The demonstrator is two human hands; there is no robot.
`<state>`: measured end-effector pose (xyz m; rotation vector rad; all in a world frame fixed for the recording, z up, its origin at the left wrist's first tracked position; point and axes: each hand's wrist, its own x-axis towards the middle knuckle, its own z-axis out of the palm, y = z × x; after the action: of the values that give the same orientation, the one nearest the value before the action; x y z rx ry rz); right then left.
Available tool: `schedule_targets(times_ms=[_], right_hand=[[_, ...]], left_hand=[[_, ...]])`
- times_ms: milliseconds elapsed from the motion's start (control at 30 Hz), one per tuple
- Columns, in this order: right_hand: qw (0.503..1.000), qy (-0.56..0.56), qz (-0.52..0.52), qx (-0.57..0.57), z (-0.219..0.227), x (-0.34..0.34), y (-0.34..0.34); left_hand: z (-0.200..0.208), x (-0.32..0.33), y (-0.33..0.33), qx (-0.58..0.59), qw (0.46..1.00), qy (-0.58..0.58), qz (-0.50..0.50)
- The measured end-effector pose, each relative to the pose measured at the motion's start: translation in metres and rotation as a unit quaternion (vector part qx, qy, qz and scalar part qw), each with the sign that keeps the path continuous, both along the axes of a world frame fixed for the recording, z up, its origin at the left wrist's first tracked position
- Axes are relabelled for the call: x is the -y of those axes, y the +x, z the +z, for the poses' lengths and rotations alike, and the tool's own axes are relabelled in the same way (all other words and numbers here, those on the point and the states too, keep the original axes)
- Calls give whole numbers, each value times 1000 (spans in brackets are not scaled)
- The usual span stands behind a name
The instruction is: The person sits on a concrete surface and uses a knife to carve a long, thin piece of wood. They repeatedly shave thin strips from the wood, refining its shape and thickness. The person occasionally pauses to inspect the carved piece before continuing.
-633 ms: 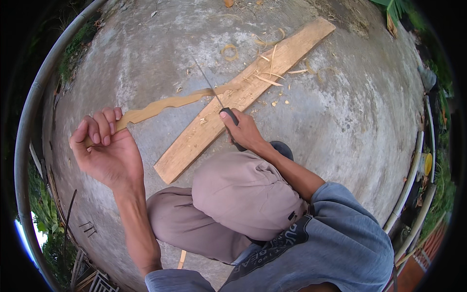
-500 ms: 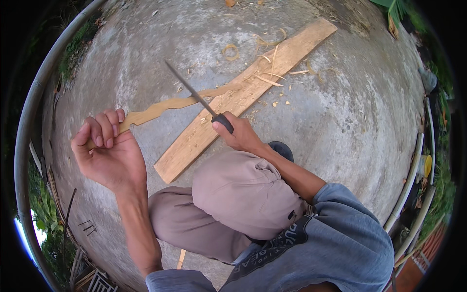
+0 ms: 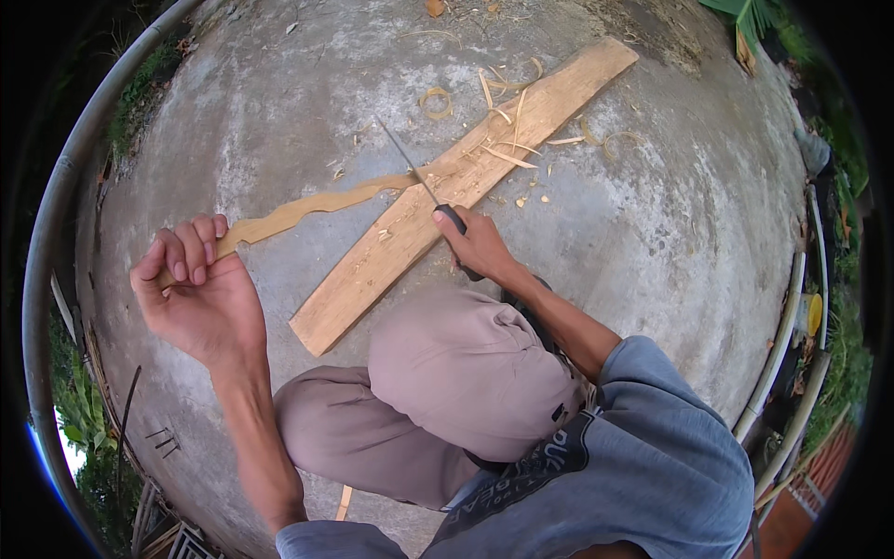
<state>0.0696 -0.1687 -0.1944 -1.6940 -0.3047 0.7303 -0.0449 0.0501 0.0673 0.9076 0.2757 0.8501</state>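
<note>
My left hand (image 3: 207, 296) is closed around the near end of a flat, yellowish wooden strip (image 3: 303, 211) with wavy edges. The strip slants away to the right, and its far end lies on a long wooden plank (image 3: 361, 279). In my right hand (image 3: 486, 244), the fingers wrap the black handle of a knife (image 3: 407, 156). Its thin dark blade points up and left and crosses the strip near the far end. Whether the edge touches the wood I cannot tell. Pale shavings (image 3: 510, 157) lie on the plank.
Curled shavings (image 3: 436, 103) and small chips are scattered on the concrete floor (image 3: 643, 252) around the plank. My bent knees (image 3: 466, 373) are close to its near side. A bamboo pole (image 3: 47, 224) runs along the left, more poles (image 3: 787, 326) along the right.
The knife has moved to the right along the strip, toward its far end, and its blade is steeper. Another pale sliver now shows beyond the plank. The left hand still holds the strip.
</note>
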Motion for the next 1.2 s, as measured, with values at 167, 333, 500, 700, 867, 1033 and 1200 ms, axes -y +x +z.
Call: schedule_targets(times_ms=[167,333,500,700,867,1033,1200], right_hand=[[998,4,-42,-45,-32,1,-7],[998,-41,-22,-34,-38,18,-2],[995,-55,-74,-37,-53,14,-3],[997,-61,-13,40,-28,14,-19],[990,-92,-47,100,-46,14,-17],[986,-62,10,154,-16,13,-28],[991,-132,-26,23,-34,20,-4]], left_hand=[[-4,-7,2,-20,1000,4,24],[-5,-9,0,-8,1000,-2,28],[-10,-21,3,-10,999,-13,49],[-11,-22,2,-13,996,-31,85],[-19,-39,1,-11,993,-62,103],[-21,-44,-4,-5,994,-56,93],[-19,-40,-2,-2,998,-34,51]])
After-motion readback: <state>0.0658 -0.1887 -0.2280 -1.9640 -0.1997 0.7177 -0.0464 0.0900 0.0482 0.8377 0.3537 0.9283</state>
